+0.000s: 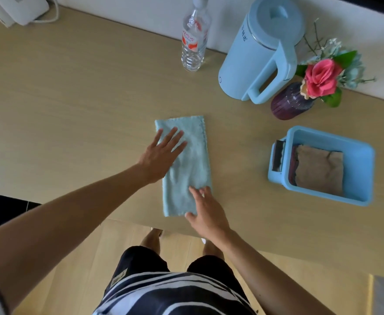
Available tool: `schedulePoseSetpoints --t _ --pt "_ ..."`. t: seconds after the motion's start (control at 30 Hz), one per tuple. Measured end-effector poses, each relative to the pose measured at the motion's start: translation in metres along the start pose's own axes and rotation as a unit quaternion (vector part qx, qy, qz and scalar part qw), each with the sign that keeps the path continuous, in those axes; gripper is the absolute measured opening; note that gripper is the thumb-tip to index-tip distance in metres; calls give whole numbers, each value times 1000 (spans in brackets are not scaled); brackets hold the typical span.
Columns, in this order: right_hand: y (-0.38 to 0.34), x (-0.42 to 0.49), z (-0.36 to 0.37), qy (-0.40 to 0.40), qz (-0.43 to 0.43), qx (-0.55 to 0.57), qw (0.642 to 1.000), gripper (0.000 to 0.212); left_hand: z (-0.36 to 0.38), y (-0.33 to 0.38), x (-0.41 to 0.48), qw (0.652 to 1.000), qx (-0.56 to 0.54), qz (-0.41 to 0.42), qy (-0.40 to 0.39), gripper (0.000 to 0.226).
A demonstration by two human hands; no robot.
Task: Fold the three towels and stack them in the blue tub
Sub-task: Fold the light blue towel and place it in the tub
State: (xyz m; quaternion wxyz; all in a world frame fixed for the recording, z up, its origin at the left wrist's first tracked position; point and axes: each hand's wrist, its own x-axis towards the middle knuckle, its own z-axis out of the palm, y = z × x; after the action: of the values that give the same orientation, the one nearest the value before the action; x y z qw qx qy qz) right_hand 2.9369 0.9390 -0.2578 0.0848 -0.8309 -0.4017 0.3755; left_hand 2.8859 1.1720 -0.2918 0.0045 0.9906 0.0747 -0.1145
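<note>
A light blue towel (194, 155) lies on the wooden table as a long narrow strip, folded lengthwise. My left hand (161, 153) rests flat on its far left part, fingers spread. Flat on the strip's near right corner, by the table's front edge, lies my right hand (205, 212). Neither hand grips the cloth. The blue tub (359, 160) stands to the right; inside it a folded brown towel (320, 170) lies on top of a dark red towel (292, 164), of which only the left edge shows.
At the back stand a clear water bottle (194, 39), a light blue kettle (259, 53) and a purple vase with a pink flower (291, 102). A white device with a cable (20, 7) sits at the far left corner. The table's front edge runs just below the towel.
</note>
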Motion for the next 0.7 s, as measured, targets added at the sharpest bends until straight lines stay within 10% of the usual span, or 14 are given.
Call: schedulePoseSetpoints --t 0.17,0.5,0.7 --pt "14 0 -3 23 -123 -70 990 63 0 11 -46 992 -37 120 29 41" --pt "30 23 -4 73 -197 -191 959 43 2 19 -72 991 -75 94 -51 52" --pt "17 41 -22 43 -115 32 992 7 -5 11 -78 987 -112 85 -82 74"
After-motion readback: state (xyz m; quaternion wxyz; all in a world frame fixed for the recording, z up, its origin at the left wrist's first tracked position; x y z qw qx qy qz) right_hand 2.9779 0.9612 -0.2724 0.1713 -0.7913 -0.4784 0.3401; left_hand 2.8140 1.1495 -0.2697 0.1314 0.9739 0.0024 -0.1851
